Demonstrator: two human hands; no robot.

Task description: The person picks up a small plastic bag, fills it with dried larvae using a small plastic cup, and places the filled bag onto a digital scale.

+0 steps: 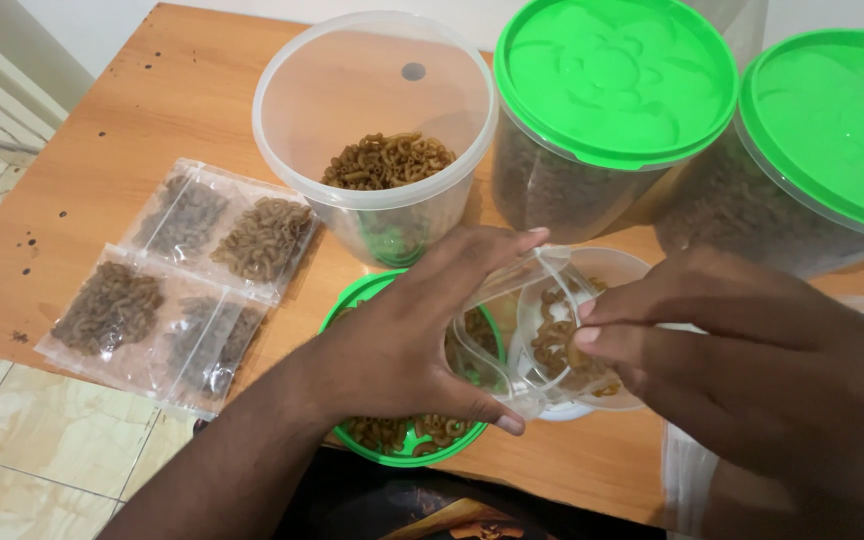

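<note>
Clear plastic pouch (512, 320), mouth gaping, part-filled with brown curled pasta, held just above the wooden surface (152, 110) between both hands: left hand (402, 340) fingers clamped round its side, right hand (752, 360) fingers pinching pasta at the opening. Green lid (352, 300) underneath.

Four filled pasta packets (177, 280), three tubs (377, 130), two closed green lids (617, 75), one loose lid (407, 445), one open bag (527, 330).

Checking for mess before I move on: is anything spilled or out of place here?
Loose pasta lies in the upturned green lid under the left hand, contained rather than on the table. Nothing else stands out.
</note>
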